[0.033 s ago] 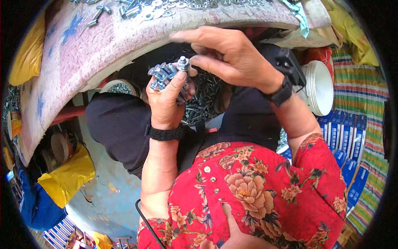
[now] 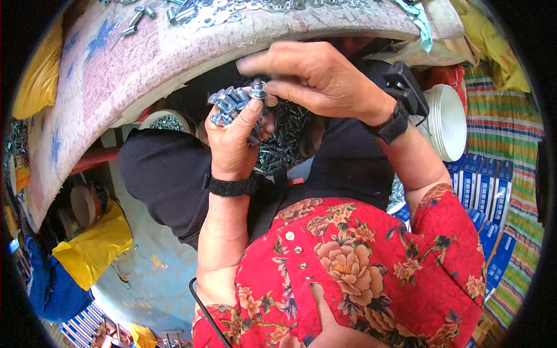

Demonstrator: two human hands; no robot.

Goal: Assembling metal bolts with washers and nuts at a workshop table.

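My left hand [image 2: 232,142] is closed round a bunch of silver bolts [image 2: 227,103]. One bolt stands upright at the thumb side, with a washer and a nut [image 2: 257,87] round its upper end. My right hand [image 2: 313,75] is just right of that bolt. Its thumb tip is at the nut, touching it or nearly so. The other fingers are stretched out to the left over the bolt, apart from the thumb and smeared by motion. Below both hands lies a heap of dark metal bolts [image 2: 283,136] between my knees.
A cloth-padded table edge [image 2: 174,69] curves ahead, bearing loose flat washers [image 2: 223,14] and metal sleeves [image 2: 134,20]. A tub of small metal parts [image 2: 167,122] stands left of my hands, a white bucket [image 2: 449,124] to the right. Blue-and-white boxes [image 2: 478,185] lie beyond it.
My right hand's fingers have dipped slightly toward me, and its wrist has shifted a little left. My left hand and its bolts stay in place.
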